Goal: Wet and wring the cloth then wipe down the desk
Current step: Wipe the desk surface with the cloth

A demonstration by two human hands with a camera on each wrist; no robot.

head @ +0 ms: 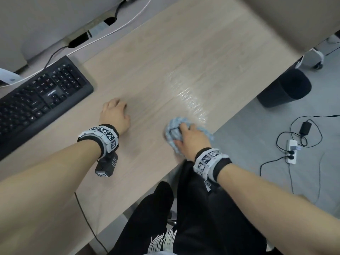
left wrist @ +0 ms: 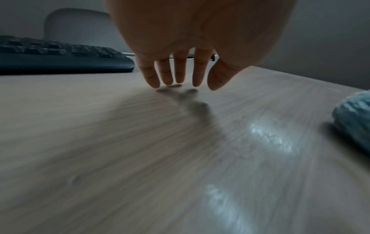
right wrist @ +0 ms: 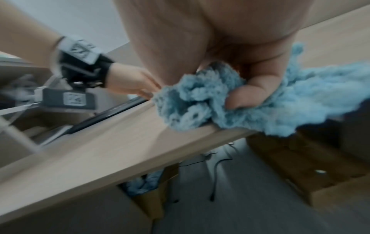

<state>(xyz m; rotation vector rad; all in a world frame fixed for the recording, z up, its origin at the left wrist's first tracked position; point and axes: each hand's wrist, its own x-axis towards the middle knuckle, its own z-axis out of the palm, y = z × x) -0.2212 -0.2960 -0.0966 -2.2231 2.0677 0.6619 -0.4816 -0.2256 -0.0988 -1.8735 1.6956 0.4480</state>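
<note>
A bunched light-blue cloth (head: pixel 173 132) lies on the pale wooden desk (head: pixel 150 57) close to its near edge. My right hand (head: pixel 189 138) grips it from above, the thumb dug into its folds in the right wrist view, where the cloth (right wrist: pixel 200 101) hangs partly over the desk edge (right wrist: pixel 120 152). A wet, shiny streak (head: pixel 191 100) runs away from the cloth toward the far right. My left hand (head: pixel 115 113) is to the left of the cloth, its straight fingers (left wrist: pixel 178 74) pointing down with the tips just above or touching the desk (left wrist: pixel 100 142). The cloth (left wrist: pixel 354 120) shows at the right edge of that view.
A black keyboard (head: pixel 38 100) lies on the desk's left side, with cables (head: pixel 117 24) behind it. On the floor to the right are a dark bin (head: pixel 287 89), a power strip (head: pixel 291 151) with wires and a chair base (head: pixel 316 59). My dark-clothed legs (head: pixel 184 208) are below the desk edge.
</note>
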